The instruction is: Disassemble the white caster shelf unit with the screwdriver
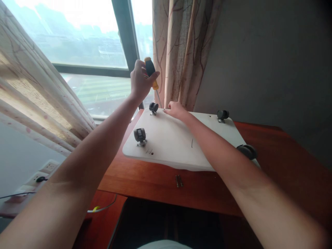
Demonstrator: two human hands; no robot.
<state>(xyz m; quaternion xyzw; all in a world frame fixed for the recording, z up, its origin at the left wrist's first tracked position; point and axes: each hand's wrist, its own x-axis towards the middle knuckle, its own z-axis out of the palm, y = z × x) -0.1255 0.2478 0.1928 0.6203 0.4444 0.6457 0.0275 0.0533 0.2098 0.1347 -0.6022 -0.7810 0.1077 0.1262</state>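
Observation:
My left hand (141, 80) is wrapped round the yellow-and-black handle of a screwdriver (150, 71), its shaft slanting down to the far edge of a white board (171, 138). Beside the screwdriver's tip, my right hand (177, 110) touches the board's far edge with fingers drawn together; whatever is between them is too small to make out. Black casters stand on the board: one at the far left (153, 108), one at the near left (140, 136), one at the far right (222, 115) and one at the near right (247, 151), partly behind my right forearm.
The board lies on a reddish-brown wooden table (145, 176). Two brass-coloured bolts (178, 181) rest near the table's front edge. Patterned curtains (178, 52) hang behind, beside a window (98, 38). Sockets and a plug (41, 179) with cables are at the left.

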